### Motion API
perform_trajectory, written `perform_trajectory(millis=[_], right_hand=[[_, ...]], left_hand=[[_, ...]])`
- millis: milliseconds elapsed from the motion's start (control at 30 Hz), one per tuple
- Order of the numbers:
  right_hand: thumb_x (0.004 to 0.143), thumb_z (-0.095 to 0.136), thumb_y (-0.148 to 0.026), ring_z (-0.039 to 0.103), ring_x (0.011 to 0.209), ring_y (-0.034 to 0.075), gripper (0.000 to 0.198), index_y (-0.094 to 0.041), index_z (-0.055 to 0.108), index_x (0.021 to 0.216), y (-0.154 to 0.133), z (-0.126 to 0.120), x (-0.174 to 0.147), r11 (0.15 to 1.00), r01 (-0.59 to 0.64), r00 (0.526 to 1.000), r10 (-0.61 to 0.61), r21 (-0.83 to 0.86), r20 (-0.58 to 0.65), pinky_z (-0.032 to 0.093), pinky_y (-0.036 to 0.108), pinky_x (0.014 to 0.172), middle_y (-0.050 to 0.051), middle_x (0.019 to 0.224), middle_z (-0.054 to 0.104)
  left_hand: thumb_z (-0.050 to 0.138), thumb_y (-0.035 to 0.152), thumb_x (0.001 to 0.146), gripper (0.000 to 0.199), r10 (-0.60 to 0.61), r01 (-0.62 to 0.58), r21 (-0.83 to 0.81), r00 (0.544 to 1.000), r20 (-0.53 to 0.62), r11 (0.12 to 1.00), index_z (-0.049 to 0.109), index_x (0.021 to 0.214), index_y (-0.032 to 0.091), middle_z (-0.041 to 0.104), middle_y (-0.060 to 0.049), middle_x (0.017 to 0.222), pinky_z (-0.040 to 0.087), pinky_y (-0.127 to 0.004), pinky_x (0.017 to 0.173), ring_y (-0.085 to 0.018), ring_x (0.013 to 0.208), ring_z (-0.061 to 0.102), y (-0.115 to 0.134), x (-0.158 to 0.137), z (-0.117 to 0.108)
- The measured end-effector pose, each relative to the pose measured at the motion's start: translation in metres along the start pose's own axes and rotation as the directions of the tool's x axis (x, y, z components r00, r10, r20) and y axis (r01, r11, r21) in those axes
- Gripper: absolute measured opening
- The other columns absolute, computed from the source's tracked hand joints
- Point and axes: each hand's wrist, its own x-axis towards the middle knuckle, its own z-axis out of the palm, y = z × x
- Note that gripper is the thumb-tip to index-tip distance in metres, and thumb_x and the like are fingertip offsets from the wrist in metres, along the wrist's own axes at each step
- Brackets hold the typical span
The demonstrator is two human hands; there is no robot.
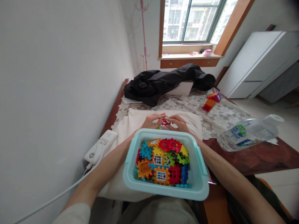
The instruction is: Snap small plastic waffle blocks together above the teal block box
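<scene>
Beyond the far rim of a light teal plastic bin (130, 179), both hands meet over a cream cloth. My left hand (150, 121) has its fingers closed around small interlocking building blocks (165, 121), red with bits of green and grey or white. From the other side my right hand (178, 123) pinches the same blocks, and the fingers hide much of their shape. Inside the bin lies a heap of toothed plastic blocks (168, 144) in red, orange, yellow, green and blue, several with white window grids.
A built orange and red block piece (209, 102) stands at the table's right. Closer is a large clear bottle (247, 132). Black cloth (161, 81) lies across the back, over a white box (181, 88). A white power strip (100, 147) with its cable sits left, beside the wall.
</scene>
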Motion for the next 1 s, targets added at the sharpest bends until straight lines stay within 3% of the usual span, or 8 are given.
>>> perform_trajectory(millis=[200, 467, 700, 1000], right_hand=[[0.101, 0.073, -0.036, 0.072, 0.113, 0.026, 0.043, -0.033, 0.066, 0.144, -0.0017, -0.0016, 0.0008, 0.999, -0.033, 0.997, 0.032, 0.012, 0.074, 0.064, 0.045, 0.097, 0.009, 0.124, 0.072], [0.105, 0.069, -0.033, 0.074, 0.098, 0.021, 0.033, -0.030, 0.068, 0.137, 0.0026, 0.0012, 0.0009, 0.997, -0.065, 0.998, 0.065, 0.033, 0.006, 0.067, 0.041, 0.089, 0.009, 0.122, 0.072], [0.106, 0.065, -0.031, 0.076, 0.096, 0.021, 0.027, -0.028, 0.066, 0.133, 0.0058, 0.0038, -0.0005, 0.995, -0.084, 0.996, 0.086, 0.049, -0.033, 0.069, 0.042, 0.087, 0.010, 0.122, 0.073], [0.105, 0.065, -0.028, 0.075, 0.114, 0.025, 0.026, -0.029, 0.064, 0.132, 0.0038, 0.0037, 0.0010, 0.997, -0.062, 0.997, 0.064, 0.043, -0.049, 0.067, 0.047, 0.098, 0.010, 0.122, 0.074]], left_hand=[[0.074, 0.045, 0.099, 0.037, -0.074, 0.070, -0.061, 0.996, -0.054, 0.996, 0.083, 0.126, 0.021, 0.079, -0.014, 0.133, 0.060, -0.050, 0.111, -0.031, 0.124, 0.076, 0.0042, 0.0033, -0.0032], [0.081, 0.036, 0.095, 0.043, 0.073, -0.072, 0.014, 0.994, -0.079, 0.997, 0.079, 0.135, 0.022, 0.076, -0.016, 0.139, 0.057, -0.052, 0.112, -0.030, 0.128, 0.073, 0.0016, 0.0020, -0.0043], [0.088, 0.040, 0.089, 0.039, 0.233, -0.213, 0.149, 0.964, -0.131, 0.966, 0.079, 0.123, 0.022, 0.079, -0.015, 0.133, 0.058, -0.048, 0.109, -0.028, 0.123, 0.075, -0.0009, 0.0044, -0.0043], [0.089, 0.047, 0.087, 0.041, 0.213, -0.190, 0.177, 0.969, -0.124, 0.966, 0.075, 0.117, 0.022, 0.078, -0.017, 0.134, 0.057, -0.051, 0.109, -0.029, 0.124, 0.074, -0.0033, 0.0023, -0.0041]])
